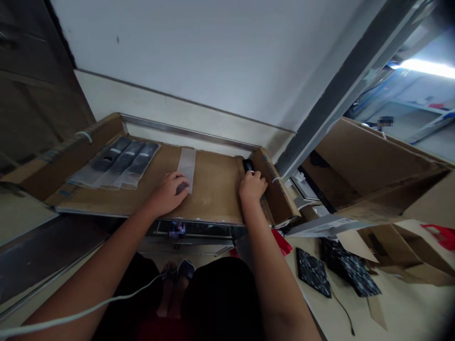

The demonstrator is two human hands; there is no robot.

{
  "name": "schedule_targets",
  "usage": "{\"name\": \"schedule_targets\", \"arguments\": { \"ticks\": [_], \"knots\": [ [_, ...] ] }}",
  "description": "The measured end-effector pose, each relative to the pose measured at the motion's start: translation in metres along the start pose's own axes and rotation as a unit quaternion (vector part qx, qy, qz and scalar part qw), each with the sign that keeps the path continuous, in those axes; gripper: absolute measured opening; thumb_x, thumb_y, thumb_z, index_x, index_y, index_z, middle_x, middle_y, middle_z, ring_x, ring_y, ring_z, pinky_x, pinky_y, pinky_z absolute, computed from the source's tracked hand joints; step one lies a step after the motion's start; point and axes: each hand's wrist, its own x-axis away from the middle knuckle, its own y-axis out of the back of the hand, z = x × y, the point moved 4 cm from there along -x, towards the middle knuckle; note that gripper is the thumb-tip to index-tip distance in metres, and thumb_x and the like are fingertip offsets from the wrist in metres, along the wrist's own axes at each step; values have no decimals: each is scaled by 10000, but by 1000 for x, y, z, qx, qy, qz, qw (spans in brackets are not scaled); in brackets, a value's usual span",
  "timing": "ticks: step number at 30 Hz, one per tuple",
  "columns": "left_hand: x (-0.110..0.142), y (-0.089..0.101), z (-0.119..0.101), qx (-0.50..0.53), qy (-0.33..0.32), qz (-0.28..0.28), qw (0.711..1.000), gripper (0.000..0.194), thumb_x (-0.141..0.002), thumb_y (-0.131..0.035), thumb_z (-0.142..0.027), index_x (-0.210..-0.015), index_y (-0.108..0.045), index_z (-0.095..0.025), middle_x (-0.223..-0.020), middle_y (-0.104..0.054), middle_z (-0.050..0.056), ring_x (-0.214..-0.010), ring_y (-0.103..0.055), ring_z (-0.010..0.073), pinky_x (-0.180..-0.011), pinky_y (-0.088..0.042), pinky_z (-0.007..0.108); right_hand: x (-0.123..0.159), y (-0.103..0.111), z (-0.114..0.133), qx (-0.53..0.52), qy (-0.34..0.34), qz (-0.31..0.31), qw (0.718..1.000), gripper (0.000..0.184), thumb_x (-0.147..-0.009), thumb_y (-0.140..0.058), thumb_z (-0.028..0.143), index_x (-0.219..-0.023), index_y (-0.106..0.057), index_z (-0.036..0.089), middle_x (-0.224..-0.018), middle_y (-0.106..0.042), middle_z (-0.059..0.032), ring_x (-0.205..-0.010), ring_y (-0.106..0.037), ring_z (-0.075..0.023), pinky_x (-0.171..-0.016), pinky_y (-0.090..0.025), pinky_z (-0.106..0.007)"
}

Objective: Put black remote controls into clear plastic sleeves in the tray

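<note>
My left hand [170, 190] is closed at the near end of a clear plastic bag [186, 163] lying on the cardboard-lined tray [216, 189]. A small dark piece [182, 187] shows between its fingers; I cannot tell what it is. At the tray's right side, my right hand [253, 186] has its fingers closed on a black object [248, 165], whose rounded far end shows beyond the fingertips. The rest of that object is hidden under the hand. On the tray's left lie several clear bags [122, 163] with dark, elongated items in them, overlapping side by side.
Cardboard walls [275, 184] edge the tray left and right. Behind it rises a white panel [199, 57], with a grey metal post [341, 90] to the right. Open cardboard boxes [377, 166] and black patterned packages [313, 272] are at the right. A white cable [106, 300] crosses my left forearm.
</note>
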Motion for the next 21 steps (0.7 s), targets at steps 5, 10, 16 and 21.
{"name": "schedule_targets", "arguments": {
  "ticks": [5, 10, 16, 21],
  "knots": [
    [-1, 1, -1, 6, 5, 3, 1000, 194, -930, -543, -326, -1012, -673, -209, -1186, -619, 89, -1167, -551, 267, -1071, -428, 458, 6, 0, -3, -8, -18, -9, 1000, 274, -983, -468, 187, -1168, -660, 124, -1104, -611, -210, -988, -640, -303, -818, -469, -393],
    [-1, 2, -1, 10, 18, 4, 1000, 175, -913, -548, -312, -994, -675, -221, -1172, -626, 79, -1166, -559, 266, -1073, -429, 461, 11, -1, -6, -21, -14, -29, 999, 265, -964, -476, 168, -1129, -679, 123, -1085, -600, -211, -952, -627, -308, -799, -452, -403],
    [-1, 2, -1, 16, 17, 5, 1000, 179, -919, -548, -318, -993, -674, -215, -1174, -626, 81, -1167, -558, 263, -1074, -430, 455, 13, 4, -6, -30, 2, -81, 996, 338, -990, -383, 142, -1095, -702, 113, -1179, -575, -236, -1090, -519, -338, -884, -406, -439],
    [-1, 1, 1, 11, 12, 5, 1000, 192, -915, -553, -318, -1011, -676, -205, -1185, -625, 88, -1180, -555, 267, -1075, -427, 456, -4, -7, 8, -47, 101, -34, 993, 367, -1007, -348, 117, -1134, -692, 112, -1271, -585, -214, -1160, -484, -307, -970, -380, -414]
  ]
}}
